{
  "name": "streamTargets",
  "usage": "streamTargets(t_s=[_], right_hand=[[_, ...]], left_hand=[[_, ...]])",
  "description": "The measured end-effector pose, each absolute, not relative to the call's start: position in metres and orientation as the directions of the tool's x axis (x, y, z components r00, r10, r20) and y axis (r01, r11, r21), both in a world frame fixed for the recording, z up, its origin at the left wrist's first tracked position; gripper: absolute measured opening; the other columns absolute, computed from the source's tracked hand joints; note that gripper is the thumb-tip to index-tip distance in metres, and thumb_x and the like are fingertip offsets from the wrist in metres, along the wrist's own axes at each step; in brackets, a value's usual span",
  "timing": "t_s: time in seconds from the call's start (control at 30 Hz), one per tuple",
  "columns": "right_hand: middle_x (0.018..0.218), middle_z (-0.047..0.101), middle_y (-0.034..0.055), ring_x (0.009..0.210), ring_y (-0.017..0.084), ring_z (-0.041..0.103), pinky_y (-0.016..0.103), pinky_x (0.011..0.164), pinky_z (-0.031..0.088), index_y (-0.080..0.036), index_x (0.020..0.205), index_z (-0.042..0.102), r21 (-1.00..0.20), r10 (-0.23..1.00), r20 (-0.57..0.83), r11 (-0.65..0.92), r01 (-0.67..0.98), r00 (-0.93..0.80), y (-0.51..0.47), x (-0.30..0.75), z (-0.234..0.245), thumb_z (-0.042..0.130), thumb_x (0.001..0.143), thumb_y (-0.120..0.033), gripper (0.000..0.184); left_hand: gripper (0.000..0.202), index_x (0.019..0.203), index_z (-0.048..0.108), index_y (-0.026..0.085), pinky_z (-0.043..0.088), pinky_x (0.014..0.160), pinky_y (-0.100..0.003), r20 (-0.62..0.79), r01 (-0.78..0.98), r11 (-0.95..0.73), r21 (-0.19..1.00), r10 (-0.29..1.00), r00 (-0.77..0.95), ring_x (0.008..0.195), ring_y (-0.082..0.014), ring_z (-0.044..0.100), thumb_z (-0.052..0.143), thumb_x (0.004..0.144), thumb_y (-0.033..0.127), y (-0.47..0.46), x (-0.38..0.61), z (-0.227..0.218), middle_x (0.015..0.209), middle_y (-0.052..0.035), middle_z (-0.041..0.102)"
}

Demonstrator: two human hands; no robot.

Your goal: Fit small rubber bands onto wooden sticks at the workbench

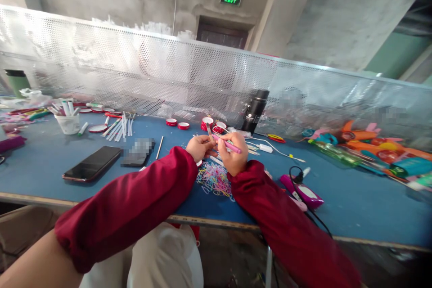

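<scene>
Spreading between the perforated metal screen (145, 67) along its far edge and the person at its near edge, the blue flat worktop (367, 207) carries loose supplies; judging by these, the handwork seems under way rather than complete. No finished piece can be told apart near the hands, and the slim white sticks (119, 129), fanned out toward the far left corner, look unused. The multicoloured heap of thin looped bands (216, 179) lies loose near the middle of the near edge, apparently unsorted, below and between the two wrists.

Just beyond that heap, both hands meet above the worktop, fingertips close together. The right hand (232, 153) grips a pink pen-shaped tool (231, 145), its tip end angled toward the other hand. The left hand (200, 147) pinches a thin brown strip (209, 132) that rises between its fingers toward the far edge. Tool and strip lie right at the fingertips, the strip on the left side; whether they touch, and how much of the strip is worked, cannot be told.
</scene>
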State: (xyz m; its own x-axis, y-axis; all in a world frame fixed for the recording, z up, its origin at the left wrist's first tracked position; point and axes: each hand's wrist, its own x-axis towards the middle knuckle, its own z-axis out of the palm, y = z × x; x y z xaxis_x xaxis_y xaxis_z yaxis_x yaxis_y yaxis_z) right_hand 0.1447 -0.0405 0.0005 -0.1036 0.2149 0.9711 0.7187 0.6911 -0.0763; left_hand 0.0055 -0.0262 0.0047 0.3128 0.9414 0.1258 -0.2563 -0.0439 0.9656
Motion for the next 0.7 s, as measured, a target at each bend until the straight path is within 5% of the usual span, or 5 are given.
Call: streamTargets(t_s=[0.7], right_hand=[[0.077, 0.061, 0.0032, 0.077, 0.020, 0.058, 0.036, 0.071, 0.046, -0.022, 0.082, 0.057, -0.054, 0.189, 0.975, 0.708, 0.704, -0.115, -0.0393, 0.1465, -0.0009, 0.059, 0.081, -0.021, 0.003]], left_hand=[[0.007, 0.080, 0.061, 0.012, 0.034, 0.040, -0.015, 0.156, -0.265, -0.072, 0.962, 0.937, 0.312, 0.051, -0.0091, 0.063, 0.064, 0.079, 0.018, -0.0244, 0.0050, 0.0037, 0.066, -0.0016, 0.066]])
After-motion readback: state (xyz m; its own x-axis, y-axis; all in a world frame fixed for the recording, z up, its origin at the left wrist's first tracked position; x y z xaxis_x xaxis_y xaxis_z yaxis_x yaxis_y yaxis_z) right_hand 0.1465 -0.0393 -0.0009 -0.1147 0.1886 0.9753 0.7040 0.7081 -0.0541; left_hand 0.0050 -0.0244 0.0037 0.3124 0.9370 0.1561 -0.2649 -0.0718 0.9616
